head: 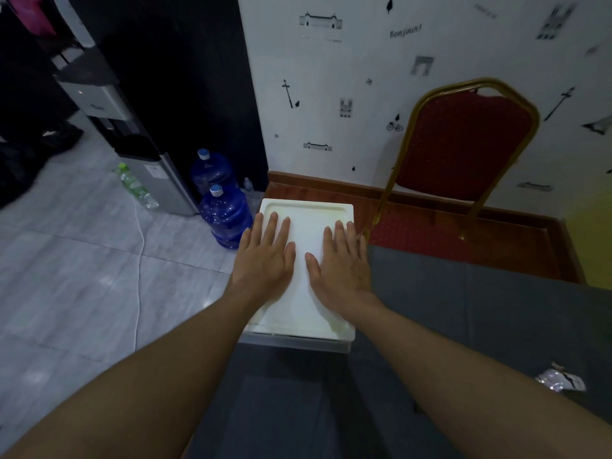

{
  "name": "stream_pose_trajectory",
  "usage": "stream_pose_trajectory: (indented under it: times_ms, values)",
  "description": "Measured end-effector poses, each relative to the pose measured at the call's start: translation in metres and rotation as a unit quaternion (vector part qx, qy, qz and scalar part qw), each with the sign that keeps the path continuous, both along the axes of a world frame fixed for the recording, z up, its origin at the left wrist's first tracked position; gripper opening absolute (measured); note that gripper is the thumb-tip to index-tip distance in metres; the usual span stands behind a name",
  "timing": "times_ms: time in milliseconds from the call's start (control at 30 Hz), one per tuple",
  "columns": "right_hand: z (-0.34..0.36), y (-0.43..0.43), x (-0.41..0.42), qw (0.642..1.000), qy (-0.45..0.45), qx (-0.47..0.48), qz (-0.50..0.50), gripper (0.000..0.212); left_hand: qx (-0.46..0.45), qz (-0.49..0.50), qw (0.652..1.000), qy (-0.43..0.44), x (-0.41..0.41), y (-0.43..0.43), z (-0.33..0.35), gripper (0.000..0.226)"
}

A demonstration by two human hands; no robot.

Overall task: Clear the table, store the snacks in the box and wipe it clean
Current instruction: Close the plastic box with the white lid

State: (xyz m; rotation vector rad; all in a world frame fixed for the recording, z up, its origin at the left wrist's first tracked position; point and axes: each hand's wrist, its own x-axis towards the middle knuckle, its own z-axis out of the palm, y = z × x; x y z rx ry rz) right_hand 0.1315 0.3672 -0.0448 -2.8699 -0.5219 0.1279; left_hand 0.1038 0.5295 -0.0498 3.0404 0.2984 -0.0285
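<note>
A box with a white lid (308,210) stands at the far left corner of the table, which is covered by a dark grey cloth (463,309). My left hand (266,256) lies flat on the left half of the lid, fingers straight. Flat on the lid's right half lies my right hand (344,263), fingers spread. Both palms press down on the lid. What the box holds is hidden. A crumpled silver wrapper (559,380) lies on the cloth at the right.
A red chair with a gold frame (463,144) stands behind the table against the patterned wall. Two blue water jugs (225,213) stand on the tiled floor at the left, beside a water dispenser (132,127) and a lying plastic bottle (135,187).
</note>
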Motion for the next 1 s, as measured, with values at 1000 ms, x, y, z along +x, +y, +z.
stream_pose_trajectory:
  times_ms: [1000]
  values:
    - [0.003,-0.002,-0.014,1.0,-0.009,0.001,0.016,0.072,0.027,-0.08,0.996,0.007,0.024,-0.008,-0.006,0.07]
